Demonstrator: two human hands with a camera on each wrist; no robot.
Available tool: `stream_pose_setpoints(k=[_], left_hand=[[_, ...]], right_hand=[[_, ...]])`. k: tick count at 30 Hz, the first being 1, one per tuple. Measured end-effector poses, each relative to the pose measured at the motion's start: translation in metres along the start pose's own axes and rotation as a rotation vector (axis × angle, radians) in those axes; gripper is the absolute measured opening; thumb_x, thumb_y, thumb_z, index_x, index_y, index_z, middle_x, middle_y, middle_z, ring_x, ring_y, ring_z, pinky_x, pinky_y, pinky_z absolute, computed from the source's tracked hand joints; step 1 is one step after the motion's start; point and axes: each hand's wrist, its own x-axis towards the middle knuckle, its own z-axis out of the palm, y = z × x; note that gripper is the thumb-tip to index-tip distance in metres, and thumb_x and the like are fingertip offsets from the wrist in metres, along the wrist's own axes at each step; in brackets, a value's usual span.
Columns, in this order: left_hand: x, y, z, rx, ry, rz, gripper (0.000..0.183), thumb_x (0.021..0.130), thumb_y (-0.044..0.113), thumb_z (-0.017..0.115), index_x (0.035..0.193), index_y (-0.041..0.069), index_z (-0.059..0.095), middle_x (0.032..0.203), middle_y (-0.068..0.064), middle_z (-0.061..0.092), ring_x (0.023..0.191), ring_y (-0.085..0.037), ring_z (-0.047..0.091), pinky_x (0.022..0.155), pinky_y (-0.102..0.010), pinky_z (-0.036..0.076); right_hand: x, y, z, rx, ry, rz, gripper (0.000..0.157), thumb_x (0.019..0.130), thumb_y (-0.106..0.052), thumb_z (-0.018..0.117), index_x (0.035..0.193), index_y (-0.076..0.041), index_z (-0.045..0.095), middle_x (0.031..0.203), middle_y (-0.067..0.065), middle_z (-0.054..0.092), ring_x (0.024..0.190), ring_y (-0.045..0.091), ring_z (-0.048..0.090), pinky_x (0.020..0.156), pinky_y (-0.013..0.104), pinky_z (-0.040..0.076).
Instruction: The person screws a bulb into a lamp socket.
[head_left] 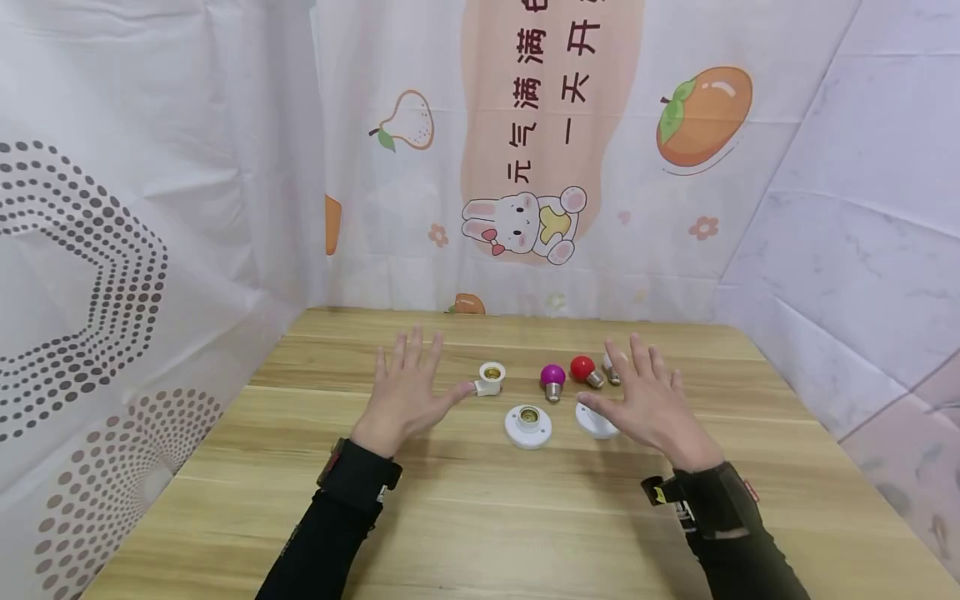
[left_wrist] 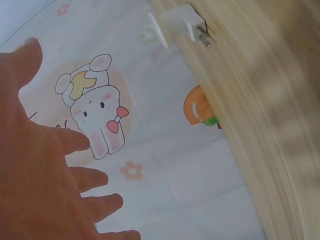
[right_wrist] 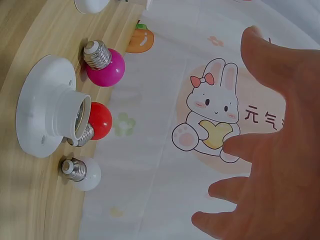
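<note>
Fingers spread, my left hand [head_left: 405, 396] is held over the left part of the table, its thumb tip beside a white plug-in lamp socket [head_left: 491, 377]. Metal prongs [left_wrist: 204, 37] stick out of that socket in the left wrist view. My right hand [head_left: 651, 404], also spread and holding nothing, overlaps a round white lamp holder [head_left: 595, 422] in the head view. A second round lamp holder [head_left: 528, 426] sits between the hands. Behind the holders lie a purple bulb [head_left: 552, 380], a red bulb [head_left: 582, 369] and a white bulb [right_wrist: 89, 175], partly hidden by the right fingers in the head view.
All of these rest on a wood-grain table [head_left: 480, 517]. A printed curtain [head_left: 390, 208] hangs along its far edge, with a patterned sheet [head_left: 262, 167] at the left and a marbled one [head_left: 862, 250] at the right. Each wrist wears a black strap [head_left: 360, 475].
</note>
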Motion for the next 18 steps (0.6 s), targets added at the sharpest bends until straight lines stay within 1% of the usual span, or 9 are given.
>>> stream_pose_setpoints(k=[4,11,15,18], left_hand=[[0.0,-0.001,0.001,-0.002,0.004,0.002,0.096,0.094,0.076,0.041,0.164,0.013,0.018,0.168,-0.02,0.004,0.154,-0.043,0.002,0.119,-0.066,0.0],[0.001,0.001,0.006,0.001,-0.012,0.002,0.094,0.095,0.075,0.039,0.164,0.015,0.017,0.168,-0.02,0.007,0.154,-0.042,0.003,0.119,-0.066,0.002],[0.003,0.008,0.012,-0.022,-0.017,0.017,0.095,0.094,0.076,0.041,0.163,0.014,0.02,0.168,-0.02,0.012,0.154,-0.042,0.007,0.119,-0.066,0.004],[0.006,0.016,0.017,-0.039,-0.019,0.043,0.093,0.094,0.074,0.044,0.162,0.013,0.025,0.167,-0.02,0.016,0.153,-0.042,0.011,0.12,-0.064,0.006]], right_hand=[[0.004,-0.002,0.002,-0.001,-0.004,-0.014,0.104,0.092,-0.073,0.052,0.163,-0.008,0.014,0.166,0.029,-0.006,0.147,0.058,-0.005,0.107,0.081,-0.002],[0.008,-0.008,0.007,0.0,-0.005,-0.041,0.1,0.093,-0.07,0.053,0.162,-0.005,0.021,0.164,0.033,0.003,0.146,0.06,0.003,0.107,0.081,0.001],[0.009,-0.014,0.01,-0.01,-0.012,-0.055,0.098,0.094,-0.069,0.054,0.16,-0.004,0.024,0.163,0.035,0.009,0.145,0.061,0.008,0.107,0.081,0.004],[0.008,-0.017,0.012,-0.022,-0.017,-0.066,0.096,0.094,-0.068,0.055,0.159,-0.003,0.028,0.161,0.037,0.015,0.144,0.062,0.012,0.107,0.081,0.007]])
